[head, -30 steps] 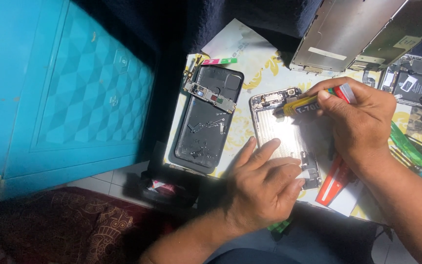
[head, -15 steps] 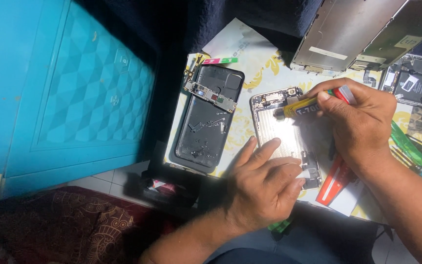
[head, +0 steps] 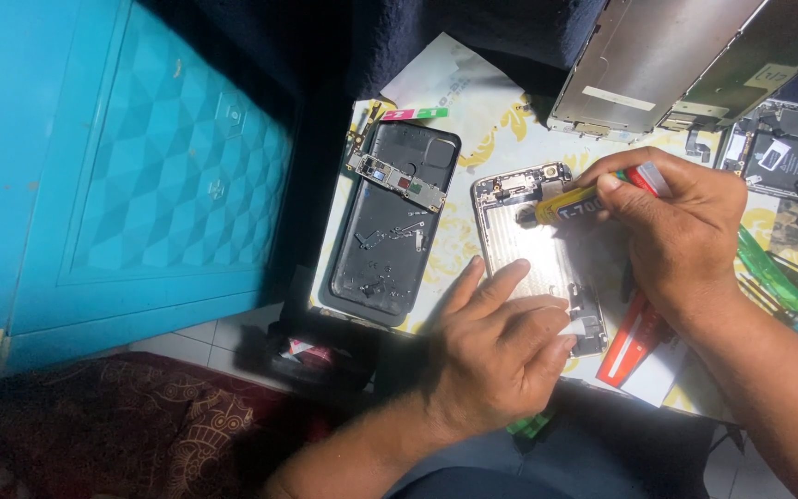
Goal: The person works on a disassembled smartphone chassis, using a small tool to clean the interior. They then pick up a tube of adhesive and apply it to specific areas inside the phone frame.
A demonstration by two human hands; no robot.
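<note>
**Glue going onto an opened phone frame**

Fingers of the left hand [head: 496, 356] are lying spread and flat, gripping nothing, pinning down the silver metal phone housing [head: 533, 249] on the patterned mat [head: 473, 139]. The right hand [head: 671, 231] is pinching a yellow adhesive tube [head: 570, 205], its nozzle touching the housing's upper part. Gluing seems under way; steady tip guidance is likely needed. Beside it is lying a dark phone back shell [head: 394, 217] carrying a circuit board [head: 397, 177]; beyond, grey metal screen plates [head: 658, 55] are crowding the edge.

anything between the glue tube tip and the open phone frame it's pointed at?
Nothing visible. The right hand holds the yellow glue tube with its tip at the silver phone frame; the left hand presses the frame's lower part, clear of the tip.
</note>
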